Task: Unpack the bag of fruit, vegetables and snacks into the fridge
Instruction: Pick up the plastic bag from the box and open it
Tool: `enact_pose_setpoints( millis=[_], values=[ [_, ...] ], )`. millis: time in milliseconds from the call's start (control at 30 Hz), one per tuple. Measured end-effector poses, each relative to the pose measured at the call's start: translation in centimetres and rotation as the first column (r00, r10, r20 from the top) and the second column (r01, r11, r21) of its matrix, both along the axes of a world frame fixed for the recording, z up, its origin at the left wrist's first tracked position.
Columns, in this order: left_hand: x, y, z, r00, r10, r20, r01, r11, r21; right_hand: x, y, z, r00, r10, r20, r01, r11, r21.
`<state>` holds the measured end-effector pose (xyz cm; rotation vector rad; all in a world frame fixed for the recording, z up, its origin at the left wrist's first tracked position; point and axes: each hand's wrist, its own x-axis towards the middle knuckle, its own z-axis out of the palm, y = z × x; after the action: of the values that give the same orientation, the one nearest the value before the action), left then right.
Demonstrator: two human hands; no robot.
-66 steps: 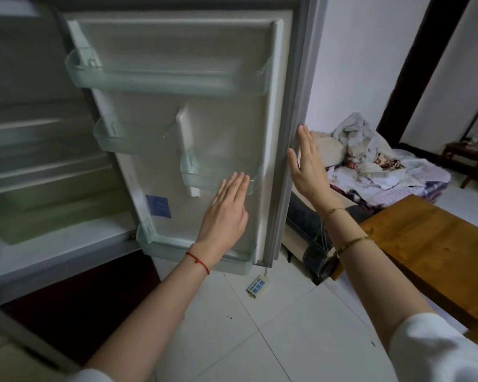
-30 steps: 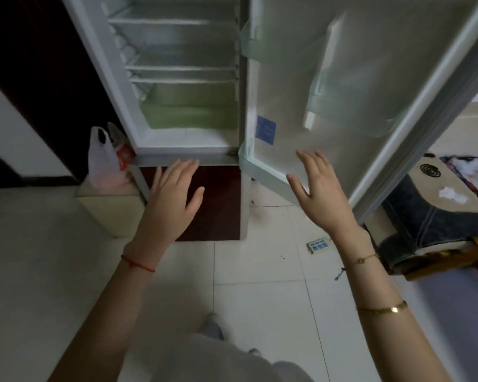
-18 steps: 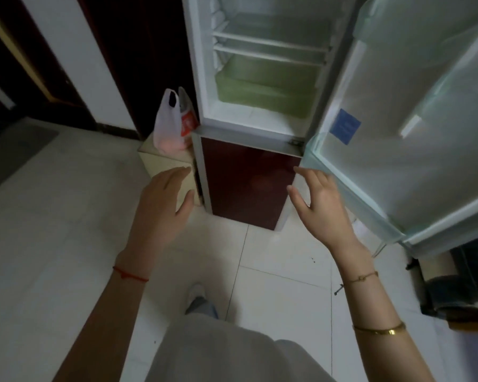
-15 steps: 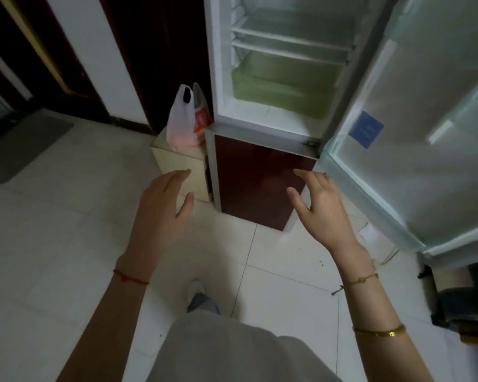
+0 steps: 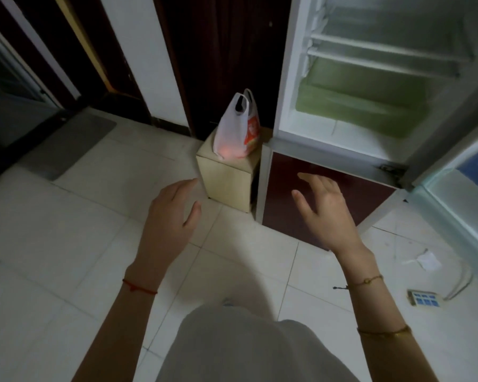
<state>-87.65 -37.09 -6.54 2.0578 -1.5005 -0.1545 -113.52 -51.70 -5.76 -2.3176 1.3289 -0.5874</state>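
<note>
Since a moment ago my view has swung left and down from the fridge door (image 5: 464,210) toward the floor, so the white plastic bag (image 5: 236,130) now sits near the middle, upright on a small pale box (image 5: 226,180) just beside the fridge (image 5: 287,78), whose upper compartment stands open with bare shelves. Both my hands are released and hold nothing, fingers spread: the left hand (image 5: 170,216) hovers near the box's front corner, and the right hand (image 5: 326,213) hangs before the dark red lower door (image 5: 287,210).
</note>
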Motion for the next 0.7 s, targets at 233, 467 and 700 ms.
enact_pose_setpoints(
  millis=[233, 467, 700],
  values=[
    [6.5, -2.3, -0.9, 1.000, 0.028, -0.008, -0.028, 0.999, 0.038, 7.0, -2.7, -0.2, 0.999, 0.036, 0.007, -0.036, 0.999, 0.032],
    [11.4, -7.6, -2.4, 0.996, 0.069, -0.050, -0.067, 0.997, 0.043, 12.6, -8.5, -1.6, 0.998, 0.061, -0.004, -0.060, 0.994, 0.090],
    [16.1, -17.0, -2.9, 0.994, 0.075, -0.081, -0.075, 0.997, 0.008, 18.5, -17.2, -2.7, 0.996, 0.073, 0.058, -0.080, 0.989, 0.122]
  ],
)
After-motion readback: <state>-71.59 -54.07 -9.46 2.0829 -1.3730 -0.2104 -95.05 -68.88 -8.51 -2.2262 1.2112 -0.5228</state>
